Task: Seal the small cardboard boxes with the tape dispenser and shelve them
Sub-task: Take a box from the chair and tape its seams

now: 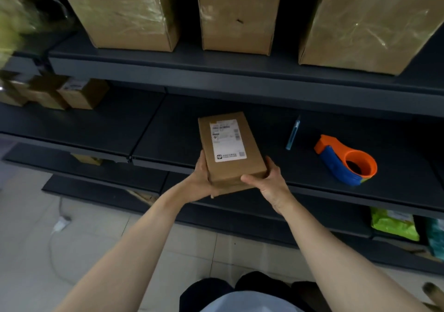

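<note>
A small cardboard box [230, 148] with a white shipping label on top is held over the front edge of the dark middle shelf [168, 138]. My left hand [200, 179] grips its near left corner and my right hand [269, 182] grips its near right corner. The orange and blue tape dispenser [348, 160] lies on the same shelf to the right of the box, apart from both hands. A blue utility knife [293, 132] lies between the box and the dispenser.
Three large cardboard boxes [237, 13] stand on the upper shelf. Several small boxes [81, 93] sit at the far left of the middle shelf. Green packets [394, 222] lie on a lower shelf at right. Tiled floor [36, 215] lies below.
</note>
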A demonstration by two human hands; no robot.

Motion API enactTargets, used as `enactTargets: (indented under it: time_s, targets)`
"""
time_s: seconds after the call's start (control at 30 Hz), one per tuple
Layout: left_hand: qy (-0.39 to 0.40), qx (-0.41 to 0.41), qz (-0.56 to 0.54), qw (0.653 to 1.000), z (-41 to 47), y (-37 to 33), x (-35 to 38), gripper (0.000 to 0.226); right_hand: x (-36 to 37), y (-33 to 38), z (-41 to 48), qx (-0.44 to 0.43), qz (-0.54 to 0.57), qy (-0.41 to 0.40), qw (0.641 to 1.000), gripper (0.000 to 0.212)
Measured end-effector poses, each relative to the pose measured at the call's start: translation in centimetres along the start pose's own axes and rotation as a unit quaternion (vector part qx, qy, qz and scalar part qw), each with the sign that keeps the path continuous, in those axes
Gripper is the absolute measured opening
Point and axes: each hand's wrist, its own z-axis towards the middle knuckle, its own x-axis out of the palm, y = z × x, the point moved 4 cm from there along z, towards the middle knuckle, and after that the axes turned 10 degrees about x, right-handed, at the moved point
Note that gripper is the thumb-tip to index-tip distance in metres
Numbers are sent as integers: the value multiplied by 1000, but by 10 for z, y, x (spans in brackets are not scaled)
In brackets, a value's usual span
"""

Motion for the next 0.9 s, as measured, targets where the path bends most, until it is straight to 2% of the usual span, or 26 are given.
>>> enactTargets:
  time_s: [0.07,0.13,0.2,0.3,0.47,0.6,0.9]
  targets:
    - [-5,-14,-52,999,-2,16,5,126,5,-2,0,-6,-30,56,998,101]
    - [-63,13,-88,994,0,23,10,114,9,-2,0,-19,-55,79,995,86]
    - [-125,-6,-76,989,0,25,14,99,11,-2,3,-30,-61,59,996,76]
    - [-162,-37,-36,986,0,22,17,99,11,-1,8,-19,-55,32,998,67]
    - [-185,-32,-35,982,-5,17,16,104,4,-4,8,-29,-60,0,998,58]
    - [-191,-11,-45,981,-17,7,15,99,0,-1,-6,-66,-76,-21,995,59]
    - [-186,45,-20,981,-80,-17,-6,97,25,11,-78,-143,-32,-53,988,52]
